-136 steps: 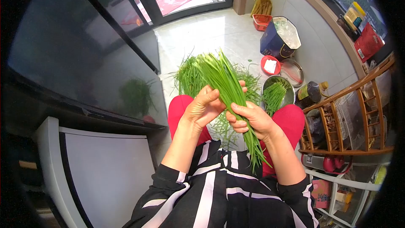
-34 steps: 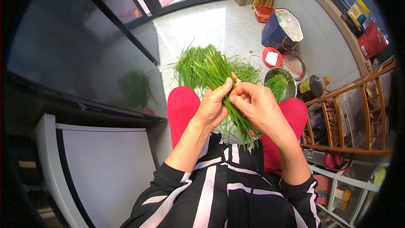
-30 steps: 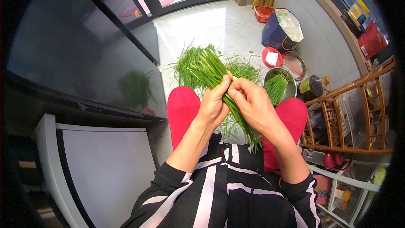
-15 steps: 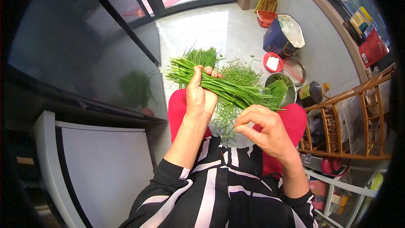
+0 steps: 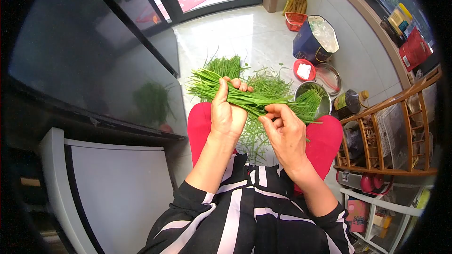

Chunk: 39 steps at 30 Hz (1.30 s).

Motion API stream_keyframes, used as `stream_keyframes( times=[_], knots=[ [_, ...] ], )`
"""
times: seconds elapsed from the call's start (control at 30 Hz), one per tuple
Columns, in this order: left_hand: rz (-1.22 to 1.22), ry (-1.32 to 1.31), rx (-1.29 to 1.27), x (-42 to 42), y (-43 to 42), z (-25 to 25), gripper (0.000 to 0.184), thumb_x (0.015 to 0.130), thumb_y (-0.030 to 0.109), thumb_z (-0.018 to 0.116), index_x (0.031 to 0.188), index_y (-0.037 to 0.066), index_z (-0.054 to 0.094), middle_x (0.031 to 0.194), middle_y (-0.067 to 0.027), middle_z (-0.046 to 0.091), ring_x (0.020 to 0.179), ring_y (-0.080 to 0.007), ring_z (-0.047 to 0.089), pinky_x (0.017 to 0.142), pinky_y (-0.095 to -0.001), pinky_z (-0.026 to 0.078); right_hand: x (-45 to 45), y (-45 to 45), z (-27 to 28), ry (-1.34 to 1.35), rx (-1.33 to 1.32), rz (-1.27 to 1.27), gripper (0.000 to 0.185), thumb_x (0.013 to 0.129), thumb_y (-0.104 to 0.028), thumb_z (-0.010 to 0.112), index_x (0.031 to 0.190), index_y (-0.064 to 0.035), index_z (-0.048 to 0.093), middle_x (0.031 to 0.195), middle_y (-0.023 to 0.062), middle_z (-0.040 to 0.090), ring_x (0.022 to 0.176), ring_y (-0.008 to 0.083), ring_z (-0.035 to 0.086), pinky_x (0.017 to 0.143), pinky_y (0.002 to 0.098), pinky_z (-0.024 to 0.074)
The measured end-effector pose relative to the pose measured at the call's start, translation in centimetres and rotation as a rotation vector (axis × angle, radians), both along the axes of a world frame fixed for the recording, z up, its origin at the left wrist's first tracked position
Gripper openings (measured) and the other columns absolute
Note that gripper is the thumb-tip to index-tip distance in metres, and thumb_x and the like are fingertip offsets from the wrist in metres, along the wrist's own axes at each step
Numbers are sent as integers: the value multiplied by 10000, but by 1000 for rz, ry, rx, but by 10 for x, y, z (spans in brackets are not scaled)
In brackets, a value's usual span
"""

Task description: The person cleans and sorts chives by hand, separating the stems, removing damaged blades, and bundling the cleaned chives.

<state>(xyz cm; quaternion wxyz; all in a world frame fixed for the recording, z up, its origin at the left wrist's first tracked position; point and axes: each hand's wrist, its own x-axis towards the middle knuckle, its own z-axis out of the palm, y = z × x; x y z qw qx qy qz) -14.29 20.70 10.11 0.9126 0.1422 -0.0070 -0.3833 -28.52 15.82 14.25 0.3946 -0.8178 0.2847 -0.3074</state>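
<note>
A long bunch of green chives [image 5: 256,101] lies across my left hand [image 5: 227,110], with the fingers and thumb closed round it. Its blades point to the right, toward a metal bowl [image 5: 325,108]. At the bunch's lower edge, the thumb and forefinger of my right hand [image 5: 288,136] are pinched together on chive blades; how many is too small to tell. More chives [image 5: 309,101] lie in the bowl. On the floor beyond my hands sits another heap of chives [image 5: 225,65], and loose scattered blades [image 5: 269,83] spread beside and below it.
Right of the heap stand a red dish [image 5: 301,64] with something white, a round metal lid or pan [image 5: 335,73], a blue bag [image 5: 303,40] and a dark bottle [image 5: 347,104]. A wooden rack [image 5: 386,173] is at the right. Dark glossy panels [image 5: 94,66] and a white cabinet [image 5: 122,193] stand left.
My right hand has moved up and left, from apart from the bunch to its lower edge. My left hand still holds the bunch, shifted slightly right.
</note>
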Motion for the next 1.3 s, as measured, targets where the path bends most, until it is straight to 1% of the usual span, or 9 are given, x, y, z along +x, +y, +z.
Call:
stream_keyframes(
  times=[0.43,0.57,0.67,0.8,0.83,0.9,1.0,1.13,1.3],
  knots=[
    [-20,2,-18,-2,0,2,192,981,291,455,951,105,491,817,-35,452,784,-191,450,877,-403,424,4,4,-1,-15,145,14,150,810,-82,661,922,-7,594,756,103,646,533,176,576,537,317,459],
    [-19,-16,-30,-1,0,1,191,982,292,454,950,107,491,813,-33,449,781,-189,448,875,-402,424,2,3,-2,-37,132,143,75,830,-62,614,857,-23,555,738,115,606,567,224,594,548,349,456],
    [-22,-31,-27,1,-1,-1,193,981,296,455,950,108,491,809,-31,445,773,-184,444,866,-398,422,-3,-5,2,-74,-51,511,73,829,-67,599,850,-30,540,730,134,572,656,312,589,595,385,460],
    [-2,-88,-73,7,1,2,186,978,295,470,957,111,484,810,-27,448,775,-176,445,848,-380,418,-15,-6,4,17,-50,605,67,836,-88,606,861,-40,566,757,117,589,680,304,607,599,391,469],
    [10,-139,-80,8,1,4,181,977,294,477,962,114,479,815,-25,455,783,-171,452,839,-371,420,-17,-7,7,17,-52,605,67,836,-88,606,861,-40,566,757,117,589,680,304,607,599,391,469],
    [10,-165,-76,8,2,9,185,978,298,476,970,113,484,821,-25,456,783,-171,453,843,-368,417,-22,-7,14,133,-301,584,61,822,-85,628,862,-49,599,792,105,608,677,286,614,584,377,477],
    [12,-228,-59,7,1,12,185,977,296,480,978,111,487,823,-25,458,784,-170,454,843,-364,415,-22,-4,30,-24,-242,391,66,798,-64,649,856,-53,620,807,96,612,661,269,618,566,360,484],
    [-14,-305,-53,2,1,13,183,978,294,475,987,112,489,826,-25,456,792,-171,449,853,-363,408,-14,-13,49,8,-295,165,84,775,-52,659,849,-65,623,799,74,602,649,254,626,565,355,487],
    [-42,-355,-11,-5,0,17,180,982,301,464,985,122,490,831,-23,449,792,-170,441,860,-363,402,-6,-17,45,74,-399,153,67,781,-79,651,842,-77,622,796,74,589,665,251,625,569,361,482]
  ],
)
